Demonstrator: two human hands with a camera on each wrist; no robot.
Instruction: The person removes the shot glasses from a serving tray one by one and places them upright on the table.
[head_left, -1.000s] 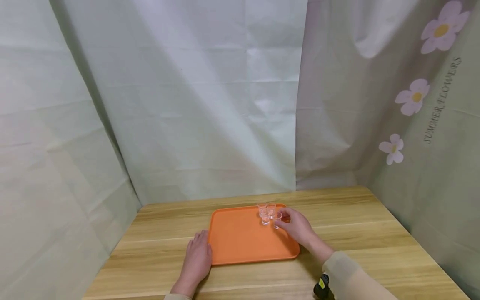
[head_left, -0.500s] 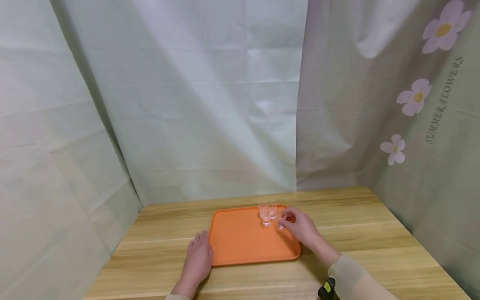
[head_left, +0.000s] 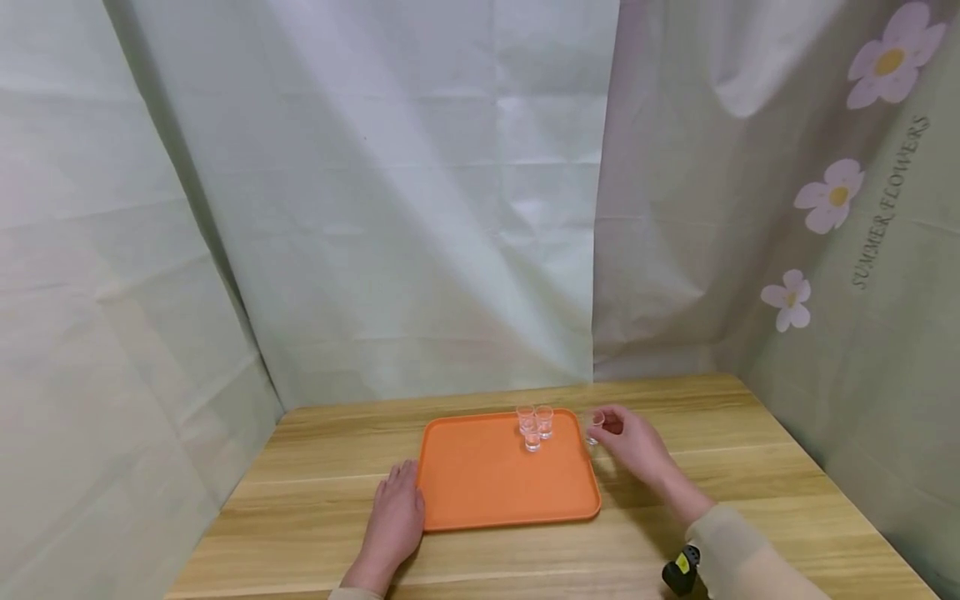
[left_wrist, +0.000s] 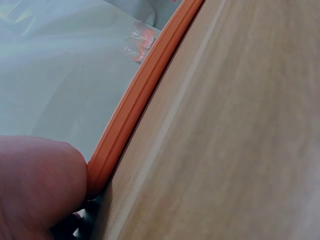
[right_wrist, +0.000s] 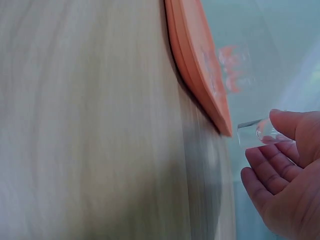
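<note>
An orange tray [head_left: 495, 479] lies on the wooden table. Along its left edge rests my left hand [head_left: 394, 510], fingers extended; in the left wrist view part of that hand [left_wrist: 42, 182] touches the tray's near corner. Just beyond the tray's right edge, my right hand [head_left: 637, 442] pinches a small clear shot glass [right_wrist: 252, 134] between thumb and fingers. The right wrist view shows this glass off the table surface. Three more shot glasses [head_left: 532, 439] stand close together in the tray's back right corner.
The wooden table [head_left: 720, 467] extends on both sides of the tray. A pale hanging cloth [head_left: 420, 250] encloses the back and sides, with printed flowers on the right. A black device with a yellow mark [head_left: 681, 571] is at my right sleeve.
The right hand has carried its shot glass rightward, from beside the other glasses on the tray to past the tray's right edge. My left hand has stayed in place.
</note>
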